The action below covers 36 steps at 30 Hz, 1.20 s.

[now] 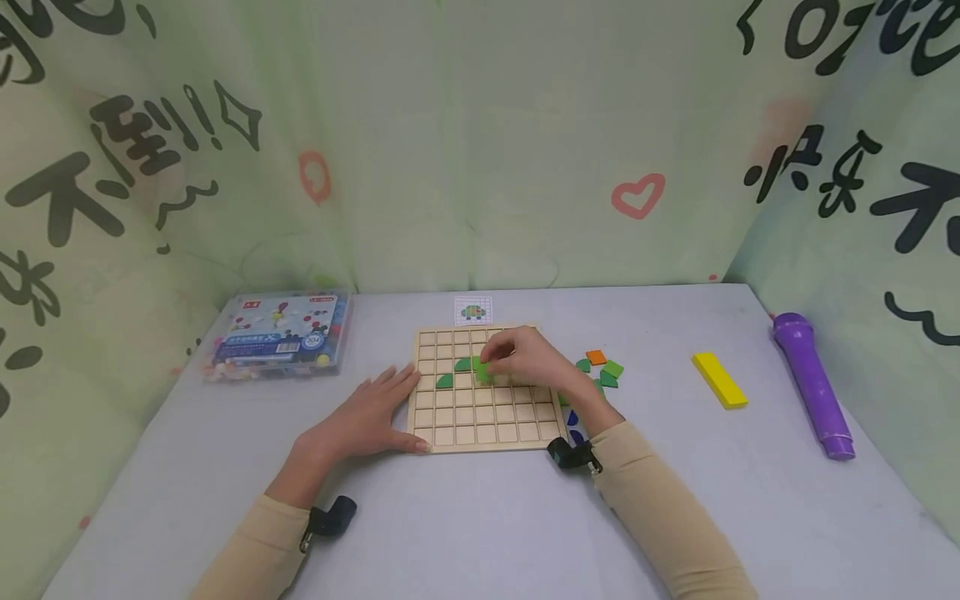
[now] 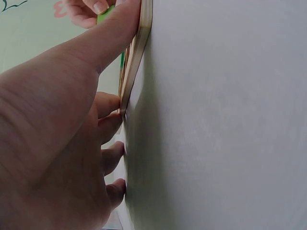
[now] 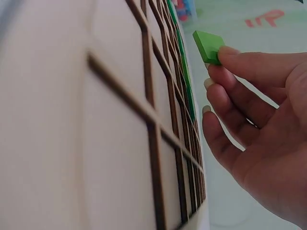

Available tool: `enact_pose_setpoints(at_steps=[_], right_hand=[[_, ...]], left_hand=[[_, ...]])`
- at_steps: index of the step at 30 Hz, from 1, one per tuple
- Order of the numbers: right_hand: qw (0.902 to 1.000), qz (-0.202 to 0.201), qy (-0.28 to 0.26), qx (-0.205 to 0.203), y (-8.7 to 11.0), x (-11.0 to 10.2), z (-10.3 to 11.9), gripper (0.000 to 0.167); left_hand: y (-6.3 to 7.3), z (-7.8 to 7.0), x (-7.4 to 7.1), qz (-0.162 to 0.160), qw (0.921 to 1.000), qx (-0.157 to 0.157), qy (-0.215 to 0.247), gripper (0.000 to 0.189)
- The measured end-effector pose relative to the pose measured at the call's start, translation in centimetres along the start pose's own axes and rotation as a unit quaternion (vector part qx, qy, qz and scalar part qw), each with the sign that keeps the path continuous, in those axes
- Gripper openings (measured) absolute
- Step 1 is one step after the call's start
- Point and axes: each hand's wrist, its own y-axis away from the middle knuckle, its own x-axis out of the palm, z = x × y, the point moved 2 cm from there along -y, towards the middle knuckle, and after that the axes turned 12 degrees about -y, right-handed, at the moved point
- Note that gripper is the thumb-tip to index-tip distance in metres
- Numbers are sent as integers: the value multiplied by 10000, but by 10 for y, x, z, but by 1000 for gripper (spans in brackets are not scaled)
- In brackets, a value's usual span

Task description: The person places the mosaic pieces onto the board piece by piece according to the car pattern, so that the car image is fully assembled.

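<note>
A light green square tile is pinched between the thumb and fingertips of my right hand, held over the middle of a wooden grid board. My left hand lies spread along the board's left side, with the thumb at the near left corner and the fingertips by the left edge. Two dark green pieces lie on the grid left of my right hand: one rounded piece and another farther back. My right hand partly hides the grid's far right cells.
Loose orange, green and blue pieces lie right of the board. A small picture card sits behind it. A clear plastic box stands back left; a yellow block and a purple microphone-shaped object lie right.
</note>
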Motion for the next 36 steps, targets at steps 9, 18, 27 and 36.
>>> enact_pose_setpoints(at_steps=[9,18,27,36], right_hand=[[9998,-126,142,-78,-7,24,8,7],[9938,-524,975,-142,-9,35,15,6],[9884,-343,1473,117,-7,41,17,10],[9931,112,1153,154,-1,32,14,11]], left_hand=[[-1,-1,-2,57,10000,-47,35,118],[-1,-2,-4,44,10000,-15,-1,117],[-1,-1,-3,60,10000,-16,30,117],[-1,0,-1,69,10000,-5,64,117]])
